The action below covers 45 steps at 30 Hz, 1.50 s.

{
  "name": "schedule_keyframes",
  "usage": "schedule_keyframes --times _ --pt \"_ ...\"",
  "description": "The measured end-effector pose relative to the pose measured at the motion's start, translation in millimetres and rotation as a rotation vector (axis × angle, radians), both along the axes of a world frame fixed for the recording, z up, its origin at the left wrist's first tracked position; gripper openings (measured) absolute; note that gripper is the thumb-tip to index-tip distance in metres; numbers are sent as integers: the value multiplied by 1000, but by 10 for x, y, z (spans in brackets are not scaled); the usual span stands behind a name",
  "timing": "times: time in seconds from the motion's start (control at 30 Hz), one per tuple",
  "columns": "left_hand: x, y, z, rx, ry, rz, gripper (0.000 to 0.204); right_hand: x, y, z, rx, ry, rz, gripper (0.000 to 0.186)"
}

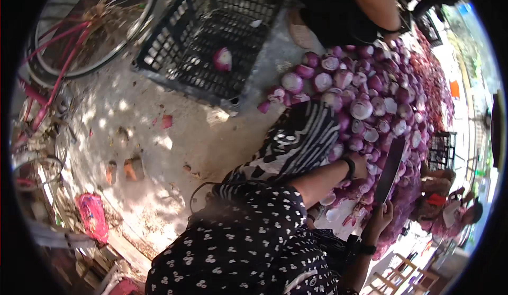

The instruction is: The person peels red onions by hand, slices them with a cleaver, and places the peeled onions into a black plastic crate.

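Note:
A big heap of peeled and trimmed red onions (361, 109) lies beside my patterned trouser leg. My left hand (359, 166), with a dark band on its wrist, reaches down onto the near side of this heap. Its fingers are hidden among the onions, so whether it grips one cannot be made out. Closed around the handle of a large knife, my right hand (384, 215) is at the heap's near right edge. The knife's broad dark blade (390, 171) points away from me over the onions.
A black plastic crate (185, 91) with an onion (223, 59) inside stands at the upper left. Another person's arm (377, 1) is at the top. A pink bicycle (66, 65) stands far left; brick pieces (134, 169) lie on the floor. People (450, 210) sit at the right.

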<state>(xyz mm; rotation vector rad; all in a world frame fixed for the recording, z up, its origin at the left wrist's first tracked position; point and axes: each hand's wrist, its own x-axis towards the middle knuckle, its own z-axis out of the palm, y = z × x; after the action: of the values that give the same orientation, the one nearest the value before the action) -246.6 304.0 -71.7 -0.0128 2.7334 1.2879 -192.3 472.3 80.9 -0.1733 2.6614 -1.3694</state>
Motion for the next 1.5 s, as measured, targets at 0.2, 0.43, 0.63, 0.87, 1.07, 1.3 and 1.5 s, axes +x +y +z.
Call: schedule_keyframes --times 0.2,0.43,0.63,0.87,1.07,1.3,1.5 --pt "165 -307 1089 1475 -384 -65 29 -244 176 245 -64 437 -173 35" --pt "93 -584 1548 1503 -392 -229 55 -232 276 145 -5 454 -185 32" --pt "269 -742 1732 1577 -307 -65 62 -139 105 197 -105 479 -115 34" --pt "252 -491 1485 1181 4 -6 70 -58 -80 322 85 675 115 55" --pt "176 -632 1196 1018 21 -30 93 -38 -197 289 102 599 247 56" --pt "284 -738 1387 1394 -170 -55 44 -128 -187 200 -30 254 5 41" --pt "290 -757 1393 1516 -164 -149 44 -94 -145 219 -34 100 -27 40"
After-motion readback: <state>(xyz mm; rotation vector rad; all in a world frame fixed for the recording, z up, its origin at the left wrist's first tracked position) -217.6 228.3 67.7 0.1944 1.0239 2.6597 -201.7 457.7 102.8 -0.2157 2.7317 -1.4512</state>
